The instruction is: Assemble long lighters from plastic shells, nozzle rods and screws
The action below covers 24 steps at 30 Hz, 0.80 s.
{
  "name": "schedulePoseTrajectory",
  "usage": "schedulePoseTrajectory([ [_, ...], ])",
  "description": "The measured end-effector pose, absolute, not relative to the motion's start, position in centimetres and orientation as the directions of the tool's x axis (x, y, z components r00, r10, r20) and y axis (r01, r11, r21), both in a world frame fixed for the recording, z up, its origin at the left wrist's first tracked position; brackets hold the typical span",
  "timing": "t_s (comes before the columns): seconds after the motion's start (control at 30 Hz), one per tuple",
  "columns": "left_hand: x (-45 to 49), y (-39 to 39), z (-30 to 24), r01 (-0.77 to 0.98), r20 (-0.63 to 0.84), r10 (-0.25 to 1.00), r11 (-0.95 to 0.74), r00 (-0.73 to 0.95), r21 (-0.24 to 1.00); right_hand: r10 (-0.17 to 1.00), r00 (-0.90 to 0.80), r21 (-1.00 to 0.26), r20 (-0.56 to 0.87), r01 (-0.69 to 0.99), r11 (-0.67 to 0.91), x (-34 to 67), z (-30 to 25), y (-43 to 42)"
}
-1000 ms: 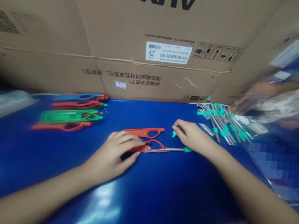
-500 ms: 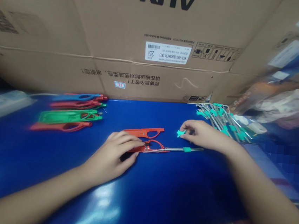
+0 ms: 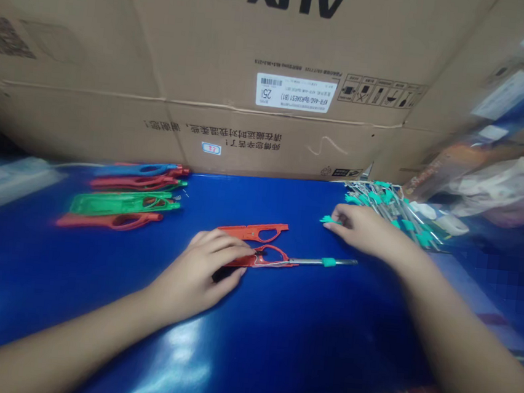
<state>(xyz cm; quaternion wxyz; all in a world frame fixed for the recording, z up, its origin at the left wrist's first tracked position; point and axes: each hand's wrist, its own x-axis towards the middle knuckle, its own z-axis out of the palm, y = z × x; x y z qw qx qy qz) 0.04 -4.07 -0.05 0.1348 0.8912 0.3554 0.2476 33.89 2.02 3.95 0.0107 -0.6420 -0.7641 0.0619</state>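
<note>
My left hand (image 3: 206, 271) is closed around the rear of an orange lighter handle shell (image 3: 243, 261) lying on the blue table. A thin white wire runs along the shell's trigger loop, and a metal tube (image 3: 343, 262) with a teal clip (image 3: 328, 262) sticks out to the right. Just beyond lies a second orange shell half (image 3: 235, 230), open side up. Between its thumb and fingertips, my right hand (image 3: 363, 231) pinches a small teal plastic piece (image 3: 327, 219), above the tube's far side. Fingers hide part of that piece.
Several lighter handles (image 3: 118, 198) in blue, red, green and orange lie at the left. Metal tubes with teal pieces (image 3: 392, 212) are heaped at the back right. A large cardboard box (image 3: 185, 78) stands along the table's back edge, with plastic bags (image 3: 505, 176) at the right.
My right hand has moved a little to the right and away from me, still pinching the teal piece. My left hand stays on the orange shell.
</note>
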Motion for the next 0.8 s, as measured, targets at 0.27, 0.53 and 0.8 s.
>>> schedulePoseTrajectory([
  [0.27, 0.2, -4.2, 0.1, 0.594, 0.319, 0.723, -0.688, 0.613, 0.417, 0.832, -0.541, -0.429, 0.122, 0.727, 0.536, 27.6, 3.8, -2.1],
  [0.53, 0.4, -4.4, 0.0, 0.599, 0.297, 0.719, -0.691, 0.629, 0.405, 0.729, -0.685, -0.314, 0.016, 0.688, 0.654, 27.5, 4.3, -3.0],
  [0.8, 0.5, -4.9, 0.2, 0.608, 0.246, 0.750, -0.648, 0.614, 0.460, 0.698, -0.716, -0.269, -0.024, 0.677, 0.685, 27.1, 4.2, -3.2],
])
